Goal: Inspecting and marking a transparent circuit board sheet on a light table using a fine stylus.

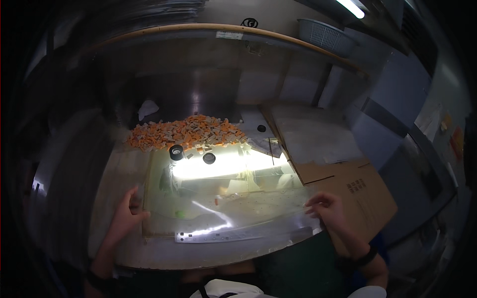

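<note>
My left hand (127, 215) hovers by the left edge of a lit glass panel (233, 196), thumb apart from the bent fingers, nothing visible in it. Over the panel's right side is my right hand (327, 208), its fingers loosely bent and slightly apart, with no object showing in them. Along the near edge between the hands lies a pale, shiny strip (248, 234) with several small dark marks at its left end. A tiny orange piece (216, 202) rests mid-panel. Two black round loupe-like pieces, one upright (176, 152) and one lower (209, 158), stand farther back.
A wide heap of small orange and grey pieces (189, 133) lies behind the panel. A dark round cap (261, 128) and a thin dark stick (271, 151) are right of it. Flattened cardboard (357, 198) covers the right side. A grey basket (325, 37) sits on the shelf above.
</note>
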Motion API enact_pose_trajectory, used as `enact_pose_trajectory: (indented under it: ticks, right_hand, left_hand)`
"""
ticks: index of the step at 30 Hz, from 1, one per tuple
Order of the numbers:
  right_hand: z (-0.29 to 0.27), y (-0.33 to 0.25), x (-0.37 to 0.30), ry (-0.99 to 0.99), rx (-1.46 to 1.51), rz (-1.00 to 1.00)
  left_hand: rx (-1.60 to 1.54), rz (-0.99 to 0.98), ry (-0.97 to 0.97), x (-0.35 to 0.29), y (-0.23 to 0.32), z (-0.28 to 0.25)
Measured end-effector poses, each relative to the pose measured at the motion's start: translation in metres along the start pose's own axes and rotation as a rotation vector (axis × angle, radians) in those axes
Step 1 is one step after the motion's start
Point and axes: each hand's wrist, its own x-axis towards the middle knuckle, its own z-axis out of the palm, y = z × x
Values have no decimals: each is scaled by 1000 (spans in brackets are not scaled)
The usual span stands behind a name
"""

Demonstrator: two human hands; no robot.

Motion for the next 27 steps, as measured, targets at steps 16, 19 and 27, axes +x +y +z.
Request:
enact_pose_trajectory:
  ticks: [16, 19, 27]
  right_hand:
    - [-160, -83, -28, 316, 141, -227]
    - [-214, -133, 18, 451, 62, -283]
    - [-320, -92, 184, 695, -193, -141]
  left_hand:
    - [-593, -33, -550, 52, 161, 24]
    - [-607, 127, -537, 78, 236, 32]
    - [-666, 67, -672, 165, 299, 155]
